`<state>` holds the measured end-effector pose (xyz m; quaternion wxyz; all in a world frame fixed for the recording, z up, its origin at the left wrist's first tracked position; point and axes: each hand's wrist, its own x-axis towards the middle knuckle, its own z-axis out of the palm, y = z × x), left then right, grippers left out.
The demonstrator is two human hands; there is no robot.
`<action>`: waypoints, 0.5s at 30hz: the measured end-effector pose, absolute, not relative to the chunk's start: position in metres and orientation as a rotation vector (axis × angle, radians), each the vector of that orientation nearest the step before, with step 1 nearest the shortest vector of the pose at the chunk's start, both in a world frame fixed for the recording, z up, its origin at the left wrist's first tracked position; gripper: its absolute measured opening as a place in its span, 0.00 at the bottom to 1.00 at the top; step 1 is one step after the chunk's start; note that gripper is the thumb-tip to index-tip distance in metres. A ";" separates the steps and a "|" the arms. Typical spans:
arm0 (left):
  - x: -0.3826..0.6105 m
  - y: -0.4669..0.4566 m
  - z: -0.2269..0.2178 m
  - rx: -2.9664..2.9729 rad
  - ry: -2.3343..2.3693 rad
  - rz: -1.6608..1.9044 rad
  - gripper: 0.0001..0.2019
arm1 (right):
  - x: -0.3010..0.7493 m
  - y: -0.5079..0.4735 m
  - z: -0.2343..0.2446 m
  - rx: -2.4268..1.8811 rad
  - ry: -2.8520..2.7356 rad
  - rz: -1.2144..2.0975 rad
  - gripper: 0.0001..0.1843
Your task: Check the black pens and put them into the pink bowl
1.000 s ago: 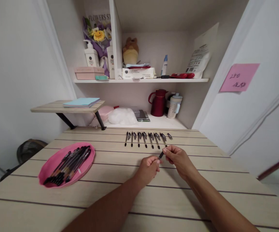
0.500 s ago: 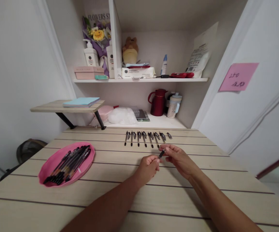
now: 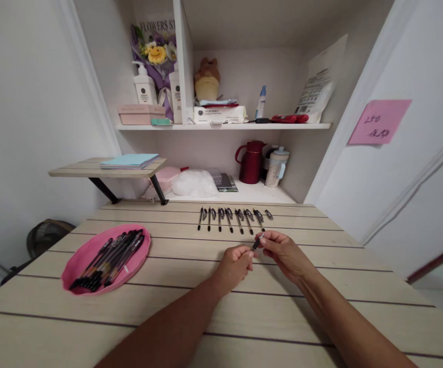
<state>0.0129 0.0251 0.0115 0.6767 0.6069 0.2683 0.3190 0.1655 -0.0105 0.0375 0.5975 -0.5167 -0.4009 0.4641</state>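
Note:
My left hand (image 3: 236,265) and my right hand (image 3: 283,252) meet over the middle of the wooden table (image 3: 221,306), both closed on one black pen (image 3: 256,244). The left fist holds its lower part, which is hidden. The right fingertips pinch the upper end, where the cap is. Just beyond my hands lies a row of several black pens with loose caps (image 3: 232,219). A pink tray (image 3: 79,260) with several black pens in it sits at the left.
Behind the table stand a small raised shelf with a blue notebook (image 3: 129,161), a red jug (image 3: 250,162) and a cup (image 3: 276,167). The upper shelf carries bottles, boxes and a plush toy. A pink note (image 3: 378,121) is stuck on the right wall.
My hands have shifted slightly away from me, towards the pen row, keeping the pen between them. Nothing else on the table has moved.

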 end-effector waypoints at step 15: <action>0.014 0.026 0.010 1.374 0.596 0.704 0.13 | 0.166 -0.012 0.037 -1.151 -0.887 1.082 0.12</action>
